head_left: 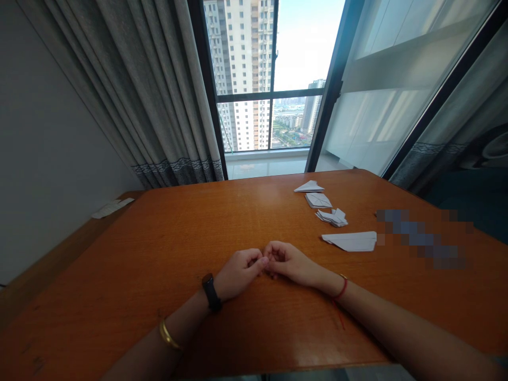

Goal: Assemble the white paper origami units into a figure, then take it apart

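Note:
My left hand [241, 271] rests over the middle of the wooden table [214, 217], its fingers curled in and its thumb stretched towards the other hand. My right hand [291, 263] meets it there, also with curled fingers, and the fingertips of both touch. No object shows between them. Nearest to my right hand, on the right, lies a long folded white paper [351, 241]. Beyond it are a bundle of folded paper pieces [333, 217], a squarish folded paper [318, 200] and a pointed folded paper [309, 187], set in a rough row going away from me.
A blurred-out patch [420, 235] hides something on the table's right side. White paper [112, 208] lies on a ledge at the left wall. Grey curtains [159, 95] hang behind the table, beside a window [273, 95]. A dark chair-like shape [472, 193] stands at the right.

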`<move>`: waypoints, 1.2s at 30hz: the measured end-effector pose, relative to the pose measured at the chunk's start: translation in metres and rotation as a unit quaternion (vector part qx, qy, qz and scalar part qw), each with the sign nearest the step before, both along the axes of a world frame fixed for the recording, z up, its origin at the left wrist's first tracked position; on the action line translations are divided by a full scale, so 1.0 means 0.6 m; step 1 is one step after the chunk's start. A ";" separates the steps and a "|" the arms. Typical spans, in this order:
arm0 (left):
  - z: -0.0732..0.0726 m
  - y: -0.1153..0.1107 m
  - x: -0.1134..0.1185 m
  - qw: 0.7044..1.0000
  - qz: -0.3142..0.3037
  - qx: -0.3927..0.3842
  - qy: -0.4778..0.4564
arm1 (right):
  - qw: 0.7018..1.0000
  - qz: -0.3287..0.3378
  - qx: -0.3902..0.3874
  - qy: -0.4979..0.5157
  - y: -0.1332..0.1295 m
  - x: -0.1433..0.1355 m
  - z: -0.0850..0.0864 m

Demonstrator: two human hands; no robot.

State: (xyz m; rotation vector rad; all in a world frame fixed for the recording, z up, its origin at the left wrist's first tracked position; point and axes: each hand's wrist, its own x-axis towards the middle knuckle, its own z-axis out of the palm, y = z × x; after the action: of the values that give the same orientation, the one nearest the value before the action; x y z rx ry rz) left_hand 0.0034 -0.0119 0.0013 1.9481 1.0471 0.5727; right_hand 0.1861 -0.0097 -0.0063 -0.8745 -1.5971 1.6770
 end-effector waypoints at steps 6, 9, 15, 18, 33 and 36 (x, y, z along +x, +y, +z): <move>0.002 -0.001 0.001 1.000 0.000 -0.003 0.000 | 1.000 0.000 0.003 -0.003 0.001 0.001 0.000; 0.002 -0.001 0.001 1.000 0.000 0.005 0.004 | 1.000 0.003 0.007 -0.004 0.001 0.002 -0.001; 0.003 -0.002 0.001 1.000 0.000 0.000 0.002 | 1.000 0.004 0.011 -0.005 0.001 0.002 -0.002; 0.001 -0.002 -0.001 1.000 -0.001 0.002 0.005 | 1.000 0.003 0.012 -0.006 0.001 0.001 -0.002; 0.002 -0.001 -0.001 1.000 -0.002 0.006 0.003 | 1.000 -0.001 0.010 -0.013 0.000 0.000 0.002; 0.004 -0.001 0.000 1.000 -0.002 0.007 0.003 | 1.000 -0.001 0.010 -0.012 0.000 0.000 0.003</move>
State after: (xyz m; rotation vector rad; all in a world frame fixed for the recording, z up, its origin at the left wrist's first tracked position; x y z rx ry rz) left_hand 0.0035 -0.0124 0.0035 1.9659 1.0445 0.5738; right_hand 0.1860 -0.0099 -0.0047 -0.8874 -1.6261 1.6527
